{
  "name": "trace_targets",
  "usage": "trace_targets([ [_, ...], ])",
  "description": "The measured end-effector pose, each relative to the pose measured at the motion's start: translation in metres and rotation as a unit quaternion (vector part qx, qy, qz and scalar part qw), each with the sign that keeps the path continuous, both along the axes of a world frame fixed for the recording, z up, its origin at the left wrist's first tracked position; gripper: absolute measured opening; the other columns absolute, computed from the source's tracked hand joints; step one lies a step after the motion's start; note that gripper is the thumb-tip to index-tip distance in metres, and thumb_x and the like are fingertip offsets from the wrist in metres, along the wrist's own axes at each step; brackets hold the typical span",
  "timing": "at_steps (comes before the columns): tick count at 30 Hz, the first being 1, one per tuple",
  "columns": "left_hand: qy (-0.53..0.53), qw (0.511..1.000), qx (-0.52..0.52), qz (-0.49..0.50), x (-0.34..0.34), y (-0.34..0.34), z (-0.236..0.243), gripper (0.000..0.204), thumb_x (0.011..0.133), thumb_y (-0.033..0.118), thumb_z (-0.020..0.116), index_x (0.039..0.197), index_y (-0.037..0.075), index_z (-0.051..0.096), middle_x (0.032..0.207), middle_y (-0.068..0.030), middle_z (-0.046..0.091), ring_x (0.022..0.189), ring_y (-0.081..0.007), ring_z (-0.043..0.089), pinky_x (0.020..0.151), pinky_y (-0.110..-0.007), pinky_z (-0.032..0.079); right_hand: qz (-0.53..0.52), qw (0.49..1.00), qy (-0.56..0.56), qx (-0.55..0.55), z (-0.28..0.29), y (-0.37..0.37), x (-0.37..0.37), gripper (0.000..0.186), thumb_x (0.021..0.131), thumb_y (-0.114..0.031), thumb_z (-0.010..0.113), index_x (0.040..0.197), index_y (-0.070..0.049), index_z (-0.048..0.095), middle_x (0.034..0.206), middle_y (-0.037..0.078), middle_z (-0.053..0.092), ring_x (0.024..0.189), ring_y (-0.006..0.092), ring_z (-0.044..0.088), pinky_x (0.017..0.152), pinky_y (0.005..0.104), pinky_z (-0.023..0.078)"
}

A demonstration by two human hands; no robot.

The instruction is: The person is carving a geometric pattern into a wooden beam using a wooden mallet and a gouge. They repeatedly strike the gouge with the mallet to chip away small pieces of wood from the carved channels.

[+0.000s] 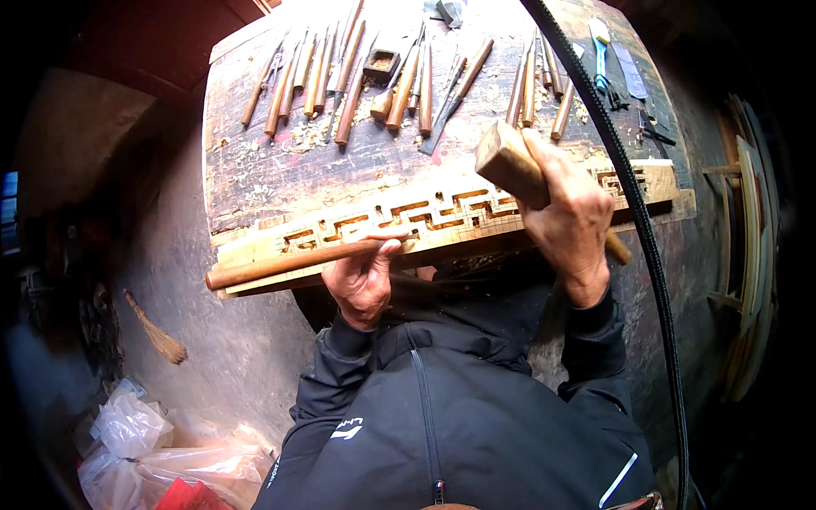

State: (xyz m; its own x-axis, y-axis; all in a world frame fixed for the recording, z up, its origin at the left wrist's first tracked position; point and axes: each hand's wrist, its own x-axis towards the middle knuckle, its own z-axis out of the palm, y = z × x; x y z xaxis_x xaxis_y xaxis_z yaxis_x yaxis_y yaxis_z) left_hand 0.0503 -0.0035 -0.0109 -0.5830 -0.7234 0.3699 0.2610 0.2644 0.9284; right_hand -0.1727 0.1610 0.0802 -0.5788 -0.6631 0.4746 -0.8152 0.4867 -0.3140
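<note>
A long wooden board (501,223) with an angular, maze-like pattern cut into it lies along the near side of the workbench. My left hand (361,280) is closed round a wood-handled chisel (293,262). The chisel lies low over the board, its handle end pointing left and its tip near the cut pattern. Above the board's right half, my right hand (569,208) grips a wooden mallet (512,166). The blocky mallet head is raised clear of the chisel, and the end of its handle shows below my hand.
Several wood-handled carving tools (348,81) and a small square box (381,65) lie across the bench (255,170) among wood shavings. A blue-handled brush (600,55) is at the far right. A black cable (633,187) hangs across the view. Plastic bags (170,450) and a hand broom (157,331) are at left.
</note>
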Motion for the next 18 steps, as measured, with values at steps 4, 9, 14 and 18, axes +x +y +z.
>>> trace_targets([
  [4,-0.042,0.996,-0.075,-0.001,-0.002,0.000,-0.005,0.010,0.101,-0.005,0.078,0.111,-0.004,0.076,0.104,-0.0124,0.084,0.098,-0.0222,0.078,0.092,-0.034,0.060,-0.035,0.999,-0.031,0.018,-0.028,0.007,0.009,0.068,0.077,-0.008,0.088,0.142,-0.013,0.072,0.116,0.017,0.078,0.099,0.0377,0.077,0.087,0.0441,0.061],
  [9,-0.083,0.994,-0.074,0.007,-0.002,-0.001,-0.003,0.010,0.101,-0.006,0.077,0.111,-0.005,0.076,0.104,-0.0120,0.083,0.096,-0.0206,0.077,0.091,-0.033,0.061,-0.032,0.999,-0.034,0.013,-0.034,0.006,0.009,0.066,0.077,-0.009,0.089,0.141,-0.012,0.073,0.113,0.017,0.078,0.098,0.0388,0.076,0.086,0.0448,0.060],
  [14,-0.097,0.988,-0.120,-0.002,0.001,-0.002,0.000,0.009,0.105,-0.007,0.071,0.114,-0.008,0.071,0.107,-0.0153,0.081,0.099,-0.0202,0.077,0.093,-0.034,0.062,-0.029,0.999,-0.031,0.007,-0.031,0.006,0.008,0.064,0.078,-0.010,0.090,0.140,-0.011,0.073,0.113,0.017,0.078,0.098,0.0390,0.076,0.086,0.0453,0.060],
  [18,-0.085,0.995,-0.059,-0.011,0.000,-0.002,0.005,0.009,0.105,-0.007,0.071,0.114,-0.007,0.070,0.106,-0.0152,0.082,0.099,-0.0204,0.078,0.094,-0.034,0.062,-0.029,0.999,-0.037,0.009,-0.032,0.006,0.009,0.064,0.079,-0.009,0.089,0.140,-0.011,0.073,0.112,0.017,0.078,0.098,0.0390,0.076,0.086,0.0456,0.060],
])
